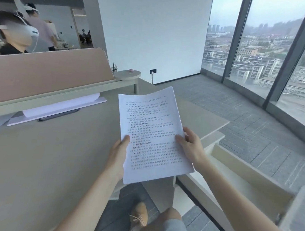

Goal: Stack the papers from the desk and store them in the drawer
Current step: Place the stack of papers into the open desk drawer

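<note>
While gripped: one paper stack (152, 133), two hands, left (117, 154), right (191, 145).

You had a wide bare stretch of desk (42, 161) to your left, with nothing standing on it near your arms. Farther back, loose white sheets (58, 107) and a dark flat thing lay tucked under the low shelf (55, 94), and the pink divider (48, 70) walled off that side. Both hands, the left hand (119, 154) and right hand (191, 147), were filled with the papers (152, 133), which hung over the desk's near corner. To your right the drawer (251, 185) stood pulled out, its top open and unblocked; its raised walls and front panel (296, 212) bounded the way in. Your knee (169, 219) and shoe (139, 213) sat below.
</note>
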`<act>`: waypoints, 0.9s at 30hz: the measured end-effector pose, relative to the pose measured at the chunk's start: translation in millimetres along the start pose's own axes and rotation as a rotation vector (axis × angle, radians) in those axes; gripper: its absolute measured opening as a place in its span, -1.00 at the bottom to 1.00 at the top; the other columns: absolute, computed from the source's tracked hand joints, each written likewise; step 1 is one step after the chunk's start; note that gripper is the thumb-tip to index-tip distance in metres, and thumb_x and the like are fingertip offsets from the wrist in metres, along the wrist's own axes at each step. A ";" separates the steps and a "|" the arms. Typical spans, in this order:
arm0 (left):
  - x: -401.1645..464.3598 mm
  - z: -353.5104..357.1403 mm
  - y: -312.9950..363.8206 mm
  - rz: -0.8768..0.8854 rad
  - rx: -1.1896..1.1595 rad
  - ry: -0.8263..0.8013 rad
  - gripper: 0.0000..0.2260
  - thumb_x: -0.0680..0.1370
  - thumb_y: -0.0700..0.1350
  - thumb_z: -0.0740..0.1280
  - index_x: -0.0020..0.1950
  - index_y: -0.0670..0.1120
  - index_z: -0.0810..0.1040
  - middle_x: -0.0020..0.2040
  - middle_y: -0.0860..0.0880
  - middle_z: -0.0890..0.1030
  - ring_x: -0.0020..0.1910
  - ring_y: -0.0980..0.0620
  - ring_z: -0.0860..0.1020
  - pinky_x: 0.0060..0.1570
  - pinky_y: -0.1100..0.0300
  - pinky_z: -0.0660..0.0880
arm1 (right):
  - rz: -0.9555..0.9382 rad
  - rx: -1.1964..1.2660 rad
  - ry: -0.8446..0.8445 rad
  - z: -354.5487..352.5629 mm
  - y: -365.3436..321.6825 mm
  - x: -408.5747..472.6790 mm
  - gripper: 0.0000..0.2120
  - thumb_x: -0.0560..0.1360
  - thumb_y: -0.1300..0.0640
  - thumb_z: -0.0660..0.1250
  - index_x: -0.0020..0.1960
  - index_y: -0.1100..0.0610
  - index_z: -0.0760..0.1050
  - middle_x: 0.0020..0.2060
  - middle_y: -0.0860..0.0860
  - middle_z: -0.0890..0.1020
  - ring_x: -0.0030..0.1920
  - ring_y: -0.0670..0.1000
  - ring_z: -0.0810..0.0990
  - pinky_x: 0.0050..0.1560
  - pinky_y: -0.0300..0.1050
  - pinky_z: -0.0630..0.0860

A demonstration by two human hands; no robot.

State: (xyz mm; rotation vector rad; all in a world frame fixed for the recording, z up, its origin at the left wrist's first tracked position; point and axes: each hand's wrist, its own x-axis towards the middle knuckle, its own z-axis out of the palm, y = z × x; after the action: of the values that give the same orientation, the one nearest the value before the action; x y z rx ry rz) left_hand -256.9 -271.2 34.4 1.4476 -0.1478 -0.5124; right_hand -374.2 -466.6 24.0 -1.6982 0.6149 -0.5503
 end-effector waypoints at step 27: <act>-52.5 228.2 -146.1 0.123 0.464 -0.255 -0.58 0.52 -0.21 0.29 0.27 0.21 0.38 -0.17 -0.13 0.65 -0.21 -0.05 0.61 -0.20 0.05 0.55 | 0.370 -0.190 0.265 -260.0 143.4 -42.7 -0.82 0.50 0.27 0.32 -0.06 0.01 0.58 -0.01 0.07 0.71 0.08 0.19 0.69 0.18 0.16 0.60</act>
State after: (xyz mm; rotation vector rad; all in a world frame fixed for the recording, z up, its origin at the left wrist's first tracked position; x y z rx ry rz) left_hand -430.0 -461.6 -65.5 1.8047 -0.5872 -0.5846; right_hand -591.6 -652.9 -65.7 -1.6437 1.1765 -0.4627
